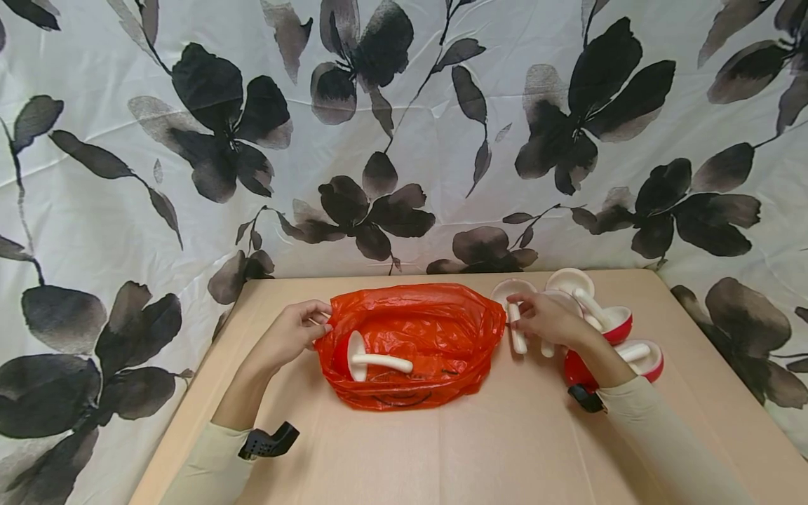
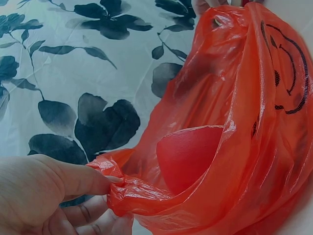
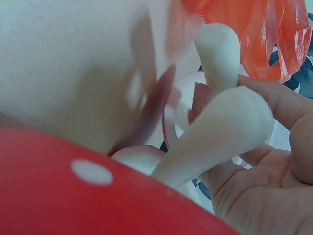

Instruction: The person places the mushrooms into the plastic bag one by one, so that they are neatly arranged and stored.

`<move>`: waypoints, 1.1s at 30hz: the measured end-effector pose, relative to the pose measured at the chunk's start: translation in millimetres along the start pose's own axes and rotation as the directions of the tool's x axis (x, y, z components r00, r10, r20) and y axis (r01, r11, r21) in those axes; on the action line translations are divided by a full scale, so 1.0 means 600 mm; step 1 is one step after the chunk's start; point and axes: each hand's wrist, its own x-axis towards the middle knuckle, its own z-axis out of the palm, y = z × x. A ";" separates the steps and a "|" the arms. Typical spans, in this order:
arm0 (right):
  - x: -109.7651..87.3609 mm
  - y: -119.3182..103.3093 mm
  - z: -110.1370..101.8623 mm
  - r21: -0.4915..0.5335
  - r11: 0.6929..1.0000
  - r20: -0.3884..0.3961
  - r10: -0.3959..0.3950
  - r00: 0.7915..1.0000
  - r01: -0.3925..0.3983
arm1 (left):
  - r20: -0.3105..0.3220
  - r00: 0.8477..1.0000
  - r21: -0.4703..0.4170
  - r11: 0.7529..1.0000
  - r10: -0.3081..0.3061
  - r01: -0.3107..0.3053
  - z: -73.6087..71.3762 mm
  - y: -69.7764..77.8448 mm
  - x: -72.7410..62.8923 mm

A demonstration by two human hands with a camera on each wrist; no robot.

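A red plastic bag [image 1: 435, 337] lies on the table with its mouth open upward. One toy mushroom [image 1: 381, 361], with a white stem and red cap, is inside at the left. My left hand [image 1: 297, 330] pinches the bag's left rim between thumb and fingers, also clear in the left wrist view. At the bag's right side, my right hand [image 1: 549, 319] has its fingers around the white stem of another toy mushroom [image 1: 517, 337]. In the right wrist view that stem [image 3: 218, 54] stands between the fingers, and a nearer stem [image 3: 220, 137] partly covers the hand.
Several more toy mushrooms [image 1: 615, 324] with red caps and white stems crowd together on the right of the table [image 1: 442, 456], under and around my right forearm. A white cloth [image 1: 454, 140] with dark flowers hangs behind the table.
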 end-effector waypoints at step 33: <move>-0.015 -0.005 -0.022 0.094 0.996 0.033 -0.005 0.999 0.002 | 0.008 1.000 0.006 1.000 0.004 -0.004 -0.002 0.003 -0.001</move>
